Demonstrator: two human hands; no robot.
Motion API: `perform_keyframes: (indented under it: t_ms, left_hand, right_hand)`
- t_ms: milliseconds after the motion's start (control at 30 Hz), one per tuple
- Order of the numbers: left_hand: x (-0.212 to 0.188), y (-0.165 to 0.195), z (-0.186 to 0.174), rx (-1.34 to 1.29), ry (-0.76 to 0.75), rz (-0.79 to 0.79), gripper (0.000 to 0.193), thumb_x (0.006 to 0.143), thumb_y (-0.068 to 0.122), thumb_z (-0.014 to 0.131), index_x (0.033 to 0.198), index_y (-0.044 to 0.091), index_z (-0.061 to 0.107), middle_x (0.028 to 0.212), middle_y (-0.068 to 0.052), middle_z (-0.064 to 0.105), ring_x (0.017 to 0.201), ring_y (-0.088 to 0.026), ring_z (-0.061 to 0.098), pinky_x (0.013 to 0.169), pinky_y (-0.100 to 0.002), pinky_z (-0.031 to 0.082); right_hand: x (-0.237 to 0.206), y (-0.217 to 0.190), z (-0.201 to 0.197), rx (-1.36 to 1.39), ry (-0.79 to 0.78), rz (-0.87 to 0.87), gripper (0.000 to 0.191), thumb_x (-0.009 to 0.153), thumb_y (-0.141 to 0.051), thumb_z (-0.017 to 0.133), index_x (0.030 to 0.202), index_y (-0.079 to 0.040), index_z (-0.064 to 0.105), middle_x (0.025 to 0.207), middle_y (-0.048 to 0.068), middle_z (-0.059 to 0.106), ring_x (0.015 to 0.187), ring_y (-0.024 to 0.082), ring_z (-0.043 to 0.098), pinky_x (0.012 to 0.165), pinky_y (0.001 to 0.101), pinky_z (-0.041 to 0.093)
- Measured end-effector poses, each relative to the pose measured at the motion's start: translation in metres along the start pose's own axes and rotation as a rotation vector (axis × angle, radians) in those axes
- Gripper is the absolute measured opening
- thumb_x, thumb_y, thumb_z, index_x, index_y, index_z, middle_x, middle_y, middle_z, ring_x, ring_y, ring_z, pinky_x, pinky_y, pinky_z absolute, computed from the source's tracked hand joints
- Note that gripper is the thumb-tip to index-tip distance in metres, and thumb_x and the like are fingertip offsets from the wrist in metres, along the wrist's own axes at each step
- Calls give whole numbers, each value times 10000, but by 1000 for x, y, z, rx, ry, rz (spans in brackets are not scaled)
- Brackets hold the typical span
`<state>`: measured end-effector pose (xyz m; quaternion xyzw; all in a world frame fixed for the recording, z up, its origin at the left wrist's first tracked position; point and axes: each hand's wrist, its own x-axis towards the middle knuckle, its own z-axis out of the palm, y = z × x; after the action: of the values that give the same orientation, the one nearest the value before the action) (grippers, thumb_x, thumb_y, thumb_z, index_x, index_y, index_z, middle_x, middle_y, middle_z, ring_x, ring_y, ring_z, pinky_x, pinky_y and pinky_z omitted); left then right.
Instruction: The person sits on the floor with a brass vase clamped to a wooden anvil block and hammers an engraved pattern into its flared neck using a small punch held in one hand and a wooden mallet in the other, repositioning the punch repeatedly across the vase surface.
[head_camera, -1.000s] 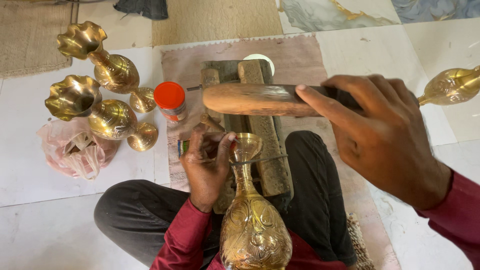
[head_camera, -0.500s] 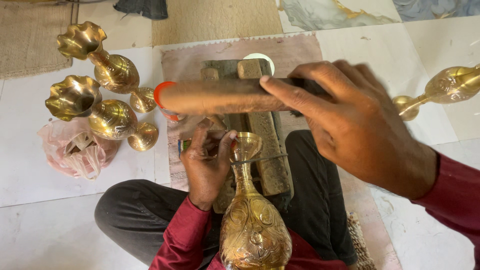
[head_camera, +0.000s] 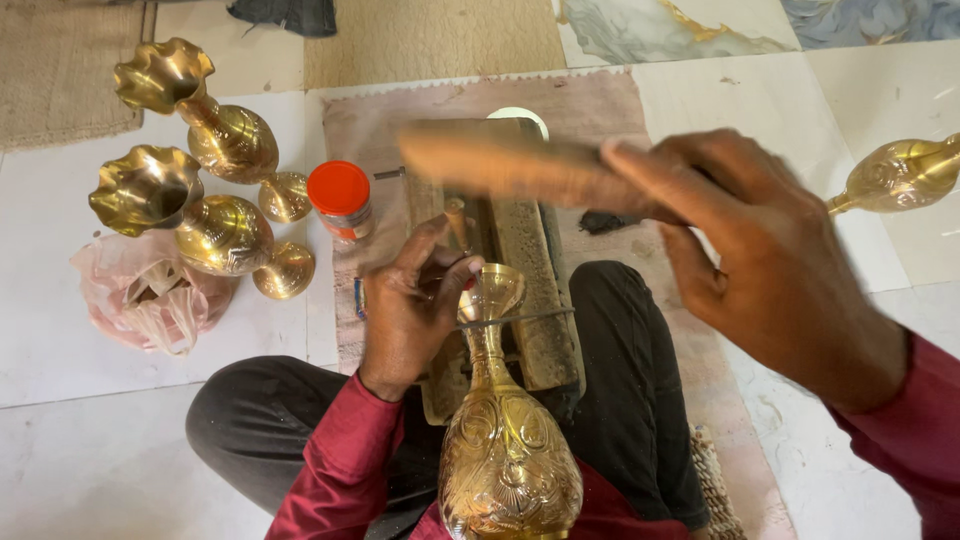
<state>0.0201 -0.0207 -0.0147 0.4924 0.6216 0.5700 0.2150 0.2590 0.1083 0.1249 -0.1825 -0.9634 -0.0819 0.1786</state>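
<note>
Right hand (head_camera: 770, 270) grips smooth wooden mallet (head_camera: 510, 165) above embossed brass vase (head_camera: 508, 440).

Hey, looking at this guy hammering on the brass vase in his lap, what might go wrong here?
The left hand pinches a thin tool against the neck of the brass vase, right below the wooden mallet in the right hand. The mallet is blurred, so a stray blow might hit the fingers. A slip of the tool could scar the engraved surface.

Left hand (head_camera: 415, 305) low at centre, fingers curled, thumb and fingertips pinched together; right hand (head_camera: 770, 260) raised, blurred, fingers clenched.
</note>
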Motion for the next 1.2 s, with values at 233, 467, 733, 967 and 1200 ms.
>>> perform_keyframes:
  t_ms: [233, 467, 733, 967, 1200]
  left_hand:
    - [10, 3, -5, -32, -121, 41, 483, 923, -1, 738, 1384, 39, 600, 983, -91, 811, 877, -134, 795, 754, -282, 670]
    - [27, 6, -14, 78, -318, 98, 493, 898, 35, 768, 1369, 81, 632, 1028, -92, 811, 853, -133, 803, 748, -270, 667]
    - [46, 22, -20, 53, -578, 141, 503, 896, -16, 700, 1378, 106, 625, 1284, -94, 743, 1026, -160, 787, 883, -299, 656]
    - [57, 26, -22, 4, -667, 174, 511, 917, -34, 673, 1404, 103, 599, 1362, -82, 702, 1121, -191, 756, 954, -323, 629]
    - [57, 19, -20, 114, -657, 245, 459, 912, 32, 730, 1355, 89, 626, 1357, -121, 686, 1075, -208, 765, 896, -323, 637]
  right_hand:
    - [-11, 1, 5, 488, 48, 288, 577, 932, -27, 628, 1478, -187, 535, 1280, 78, 574, 1088, 166, 609, 895, 323, 558]
    - [-39, -9, 15, 284, 173, 302, 545, 875, 55, 708, 1391, -87, 605, 1211, 142, 650, 1068, 274, 659, 861, 413, 548]
    - [-71, -13, 41, 201, 247, 274, 478, 885, 87, 711, 1298, -145, 654, 1256, 115, 685, 1259, 310, 630, 1038, 437, 550]
    - [-89, -16, 49, 331, 210, 453, 553, 909, 32, 725, 1439, -71, 606, 1282, 173, 633, 1157, 298, 680, 916, 369, 584]
    - [-81, -10, 53, 445, 295, 408, 555, 961, -16, 722, 1483, -35, 533, 1354, 190, 592, 1197, 276, 671, 938, 334, 606]
